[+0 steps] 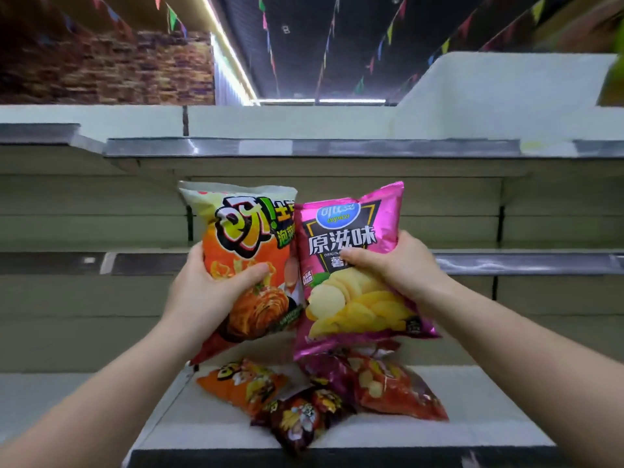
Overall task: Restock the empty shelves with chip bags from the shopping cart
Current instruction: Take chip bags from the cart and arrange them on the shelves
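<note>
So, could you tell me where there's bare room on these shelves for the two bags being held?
The middle shelf shows bare either side of the held bags. On the bottom shelf, bare patches lie left of the orange bag and right of the red bag. Its centre is crowded, with a dark bag in front.

You see glossy plastic film on the pink chip bag (351,265) and the orange chip bag (250,251) at centre frame. The shelf edge strip (304,148) above looks like shiny metal. The lower shelf (472,417) is smooth, matt painted. Upper left, a rough brick wall (118,69).
</note>
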Motion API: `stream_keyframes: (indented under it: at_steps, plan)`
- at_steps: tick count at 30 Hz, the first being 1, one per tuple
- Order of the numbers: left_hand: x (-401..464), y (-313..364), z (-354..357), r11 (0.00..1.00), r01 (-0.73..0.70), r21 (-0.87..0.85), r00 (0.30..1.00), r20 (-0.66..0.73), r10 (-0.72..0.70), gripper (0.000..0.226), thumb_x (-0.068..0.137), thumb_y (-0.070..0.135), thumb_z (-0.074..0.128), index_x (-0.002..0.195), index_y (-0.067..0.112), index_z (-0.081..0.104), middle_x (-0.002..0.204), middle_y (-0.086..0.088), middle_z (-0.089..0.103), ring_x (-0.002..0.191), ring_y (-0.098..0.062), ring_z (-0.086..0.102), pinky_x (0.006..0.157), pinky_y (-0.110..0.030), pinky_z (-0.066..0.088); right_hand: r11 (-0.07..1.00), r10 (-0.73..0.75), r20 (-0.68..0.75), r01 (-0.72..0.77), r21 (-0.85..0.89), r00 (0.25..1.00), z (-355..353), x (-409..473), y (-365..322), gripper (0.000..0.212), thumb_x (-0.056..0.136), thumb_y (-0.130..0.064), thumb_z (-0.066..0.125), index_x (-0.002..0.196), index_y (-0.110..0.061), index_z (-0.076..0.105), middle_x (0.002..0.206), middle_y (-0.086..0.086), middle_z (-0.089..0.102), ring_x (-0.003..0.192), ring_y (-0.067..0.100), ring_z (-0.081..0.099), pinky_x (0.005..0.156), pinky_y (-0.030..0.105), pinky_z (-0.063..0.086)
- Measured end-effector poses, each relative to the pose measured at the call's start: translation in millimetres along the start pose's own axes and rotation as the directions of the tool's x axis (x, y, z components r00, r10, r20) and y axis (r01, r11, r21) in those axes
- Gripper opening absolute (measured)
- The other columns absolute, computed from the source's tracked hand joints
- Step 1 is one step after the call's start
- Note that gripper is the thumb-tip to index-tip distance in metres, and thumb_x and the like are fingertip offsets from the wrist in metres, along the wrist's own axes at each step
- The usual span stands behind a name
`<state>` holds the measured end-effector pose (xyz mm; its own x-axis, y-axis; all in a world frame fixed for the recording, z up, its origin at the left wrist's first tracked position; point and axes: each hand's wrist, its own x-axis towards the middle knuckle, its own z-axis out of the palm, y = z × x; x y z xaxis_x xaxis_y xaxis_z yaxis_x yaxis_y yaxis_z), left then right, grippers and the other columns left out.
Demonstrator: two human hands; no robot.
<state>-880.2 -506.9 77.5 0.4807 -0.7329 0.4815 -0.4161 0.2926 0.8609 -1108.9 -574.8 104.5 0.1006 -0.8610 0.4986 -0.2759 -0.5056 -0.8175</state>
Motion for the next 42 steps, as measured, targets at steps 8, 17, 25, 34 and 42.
stream_keyframes:
  at_steps: [8,17,25,34,42]
  plan:
    - [-13.5,36.0,96.6,0.993,-0.018,-0.119,0.979,0.200,0.042,0.074,0.061,0.044,0.083,0.124,0.030,0.046,0.106,0.005,0.060,0.103,-0.021,0.059,0.095,-0.043,0.047,0.994,0.070,-0.160,-0.082,-0.067,0.985,-102.9,-14.1,20.7,0.054,0.045,-0.053,0.083,0.089,-0.025,0.070,0.092,-0.007,0.073,0.089,0.016,0.069,0.088,0.040,0.053]
    - [-24.7,65.9,176.5,0.978,-0.047,-0.204,0.879,0.457,0.138,0.088,0.054,0.047,0.087,0.128,0.025,0.045,0.113,0.002,0.063,0.105,-0.023,0.061,0.096,-0.047,0.048,0.973,0.188,-0.385,-0.224,-0.050,0.904,-177.1,-55.5,34.7,0.068,0.032,-0.057,0.080,0.091,-0.026,0.071,0.093,-0.007,0.074,0.089,0.017,0.069,0.089,0.041,0.053]
    - [-53.6,81.4,229.9,0.956,-0.018,-0.294,0.735,0.644,0.212,0.076,0.060,0.041,0.084,0.123,0.028,0.043,0.110,0.003,0.061,0.103,-0.022,0.061,0.095,-0.046,0.048,0.946,0.236,-0.546,-0.318,-0.060,0.804,-223.1,-101.1,46.8,0.051,0.049,-0.045,0.085,0.093,-0.024,0.069,0.094,-0.005,0.073,0.089,0.017,0.068,0.089,0.040,0.053]
    - [-91.2,104.9,300.6,0.945,-0.002,-0.327,0.649,0.718,0.250,0.093,0.040,0.061,0.081,0.122,0.031,0.050,0.110,0.006,0.066,0.099,-0.020,0.065,0.092,-0.047,0.051,0.928,0.267,-0.606,-0.369,-0.048,0.750,-293.8,-126.9,68.3,0.077,0.030,-0.057,0.081,0.099,-0.024,0.069,0.095,-0.004,0.074,0.089,0.020,0.070,0.088,0.042,0.054]
    - [-127.2,155.0,408.9,0.938,-0.036,-0.344,0.651,0.704,0.283,0.098,0.042,0.061,0.084,0.127,0.030,0.045,0.114,0.006,0.064,0.103,-0.021,0.063,0.094,-0.048,0.049,0.933,0.229,-0.630,-0.353,-0.077,0.742,-410.5,-119.8,105.6,0.069,0.031,-0.058,0.081,0.092,-0.027,0.070,0.093,-0.004,0.074,0.090,0.021,0.069,0.089,0.042,0.053]
